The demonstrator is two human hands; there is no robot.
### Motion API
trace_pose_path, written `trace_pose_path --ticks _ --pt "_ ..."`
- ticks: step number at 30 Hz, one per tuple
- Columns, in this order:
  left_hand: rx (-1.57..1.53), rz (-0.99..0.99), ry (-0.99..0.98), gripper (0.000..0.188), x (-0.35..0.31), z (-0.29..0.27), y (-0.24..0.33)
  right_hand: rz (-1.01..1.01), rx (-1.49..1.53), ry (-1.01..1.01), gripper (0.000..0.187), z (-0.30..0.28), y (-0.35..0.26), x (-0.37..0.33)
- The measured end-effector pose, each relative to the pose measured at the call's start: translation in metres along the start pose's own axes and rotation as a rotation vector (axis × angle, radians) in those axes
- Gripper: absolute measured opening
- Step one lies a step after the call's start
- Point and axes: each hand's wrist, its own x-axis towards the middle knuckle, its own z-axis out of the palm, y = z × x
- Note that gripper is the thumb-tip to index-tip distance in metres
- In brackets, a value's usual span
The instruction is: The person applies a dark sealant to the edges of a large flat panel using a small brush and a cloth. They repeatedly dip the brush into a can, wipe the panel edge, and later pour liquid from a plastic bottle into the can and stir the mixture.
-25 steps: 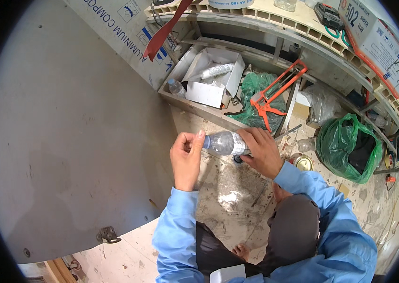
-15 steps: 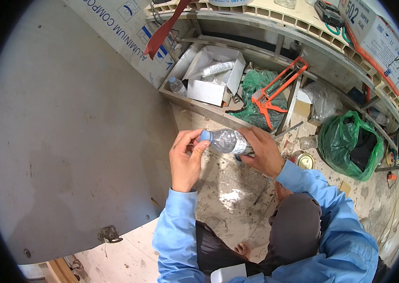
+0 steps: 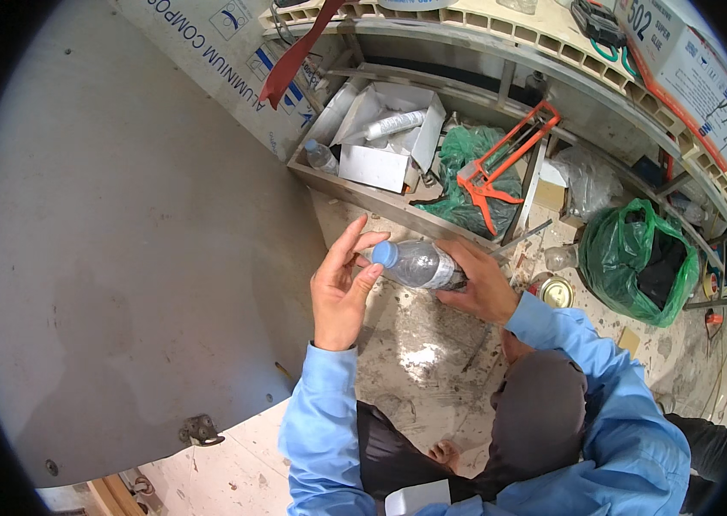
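Observation:
My right hand is wrapped round a clear plastic bottle with a pale label, tilted on its side so that its blue cap points left. Right at the cap is my left hand, its fingers spread apart. The thumb tip is near or against the cap's lower edge; whether it touches, I cannot tell. My right fingers hide the bottle's base.
Ahead, a metal-framed tray holds a white carton, another bottle and an orange caulking gun. A green bag and a tin stand right. A large grey panel fills the left.
My left fingers have come off the cap and spread apart. The bottle, still in my right hand, has turned slightly, its cap now a little lower and further right. Dark clothing shows more at lower right.

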Motion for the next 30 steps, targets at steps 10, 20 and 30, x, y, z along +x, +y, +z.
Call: trace_pose_path --ticks 10,20,30 --pt "0.203 0.114 -0.098 0.042 0.007 0.0 -0.012 -0.033 0.047 -0.081 0.077 -0.012 0.012 -0.005" --pt "0.358 0.103 -0.166 0.049 0.004 0.021 -0.022 0.03 0.004 -0.022 0.075 -0.009 0.04 -0.036" --pt "0.48 0.104 -0.037 0.08 0.004 0.007 -0.059 0.243 0.025 -0.234 0.075 -0.015 0.066 -0.081"
